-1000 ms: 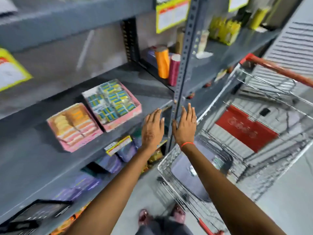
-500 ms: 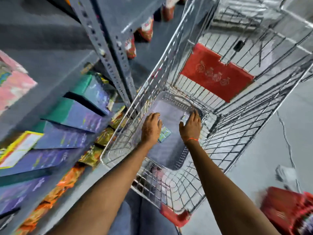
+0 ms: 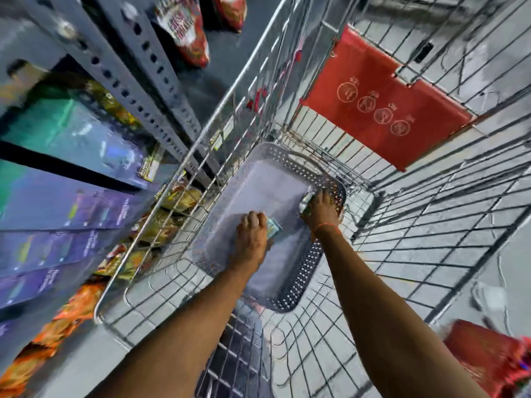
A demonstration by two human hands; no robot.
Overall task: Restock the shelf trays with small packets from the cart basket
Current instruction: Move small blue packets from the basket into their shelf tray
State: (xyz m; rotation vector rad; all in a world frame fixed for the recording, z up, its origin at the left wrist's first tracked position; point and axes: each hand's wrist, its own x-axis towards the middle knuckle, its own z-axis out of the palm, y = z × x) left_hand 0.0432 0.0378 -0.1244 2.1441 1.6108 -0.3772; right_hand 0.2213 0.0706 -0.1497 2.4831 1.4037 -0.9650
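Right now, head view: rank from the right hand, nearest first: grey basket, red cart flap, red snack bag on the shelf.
1. Grey basket: right hand is inside it, at its far right wall.
2. Red cart flap: beyond, up on the cart's end.
3. Red snack bag: farthest, upper left.

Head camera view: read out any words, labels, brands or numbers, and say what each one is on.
No text reads cleanly.
Red plastic cart seat flap: four round white pictograms with tiny captions, too small to read.
Red snack bags on the shelf: white lettering, blurred.
Purple and teal boxes: print smeared by motion.
Yellow shelf tag: unreadable.
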